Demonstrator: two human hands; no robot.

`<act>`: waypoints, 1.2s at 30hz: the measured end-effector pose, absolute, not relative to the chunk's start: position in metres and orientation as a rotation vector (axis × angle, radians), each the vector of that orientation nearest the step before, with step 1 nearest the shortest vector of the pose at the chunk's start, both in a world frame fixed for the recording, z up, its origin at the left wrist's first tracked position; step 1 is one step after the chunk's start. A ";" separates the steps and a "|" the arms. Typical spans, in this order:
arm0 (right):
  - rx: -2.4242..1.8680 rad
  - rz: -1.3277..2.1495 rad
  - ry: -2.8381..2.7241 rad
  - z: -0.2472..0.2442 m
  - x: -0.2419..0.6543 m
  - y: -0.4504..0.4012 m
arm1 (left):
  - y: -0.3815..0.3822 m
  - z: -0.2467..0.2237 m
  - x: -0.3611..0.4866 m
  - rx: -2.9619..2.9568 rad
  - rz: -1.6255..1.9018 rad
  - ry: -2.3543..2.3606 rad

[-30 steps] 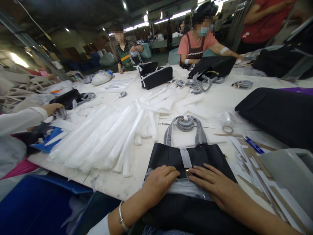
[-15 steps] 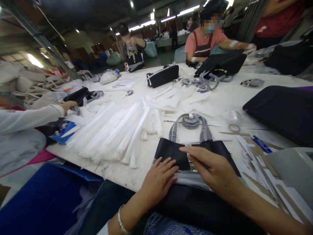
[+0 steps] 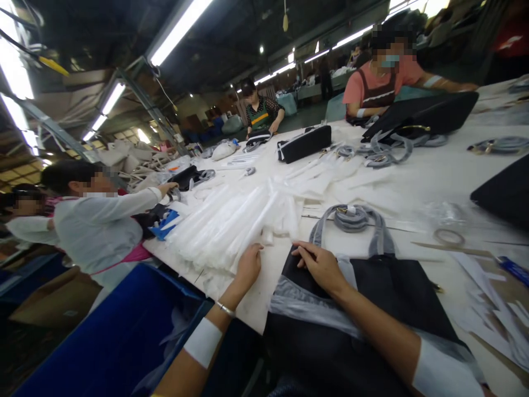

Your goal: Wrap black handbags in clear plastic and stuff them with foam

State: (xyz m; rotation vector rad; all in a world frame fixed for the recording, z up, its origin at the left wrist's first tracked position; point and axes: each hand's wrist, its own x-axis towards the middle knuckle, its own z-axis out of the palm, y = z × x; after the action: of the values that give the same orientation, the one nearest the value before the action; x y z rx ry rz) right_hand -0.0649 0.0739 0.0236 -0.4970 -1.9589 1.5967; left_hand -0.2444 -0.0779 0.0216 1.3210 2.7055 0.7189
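Note:
A black handbag lies in front of me, with translucent wrap across it and its grey-wrapped handles pointing away. My right hand is over the bag's upper left part, fingers loosely bent and apart, nothing visible in them. Left of the bag, my left hand is at the near right edge of a pile of white translucent sheets. Its fingers are mostly hidden behind the back of the hand, so I cannot tell whether they touch a sheet. A wrapped coiled strap rests between the handles.
A blue bin stands below the table's left edge. Cardboard and paper strips, a tape roll and a blue tube-like object lie at right. Co-workers handle black bags around the white table.
Both hands have left the middle of the bag and moved left, the left one to the sheet pile. The view has turned left. A co-worker across the table has lowered a bag.

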 end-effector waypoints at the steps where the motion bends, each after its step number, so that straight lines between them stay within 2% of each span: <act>1: -0.477 1.566 -1.993 0.025 -0.063 0.073 | -0.077 0.019 -0.250 1.320 0.689 2.732; 11: -0.259 1.477 -2.123 0.028 -0.059 0.064 | -0.048 0.019 -0.277 1.219 0.281 2.948; 18: -0.221 1.468 -2.153 0.026 -0.057 0.061 | -0.022 0.019 -0.294 1.325 0.132 2.901; 29: -0.186 1.419 -2.198 0.027 -0.057 0.061 | -0.048 0.029 -0.296 1.291 0.339 2.729; 33: -0.168 1.411 -2.187 0.025 -0.056 0.061 | -0.047 0.034 -0.291 1.254 0.513 2.664; 36: -0.204 1.385 -2.145 0.025 -0.057 0.062 | -0.044 0.059 -0.287 1.239 0.721 2.579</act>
State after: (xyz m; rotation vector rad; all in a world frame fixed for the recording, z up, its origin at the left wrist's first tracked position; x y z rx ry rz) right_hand -0.0566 0.0619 0.0253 -0.2036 -2.1455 1.3851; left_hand -0.2867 -0.0440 0.0590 1.2388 2.5785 0.7211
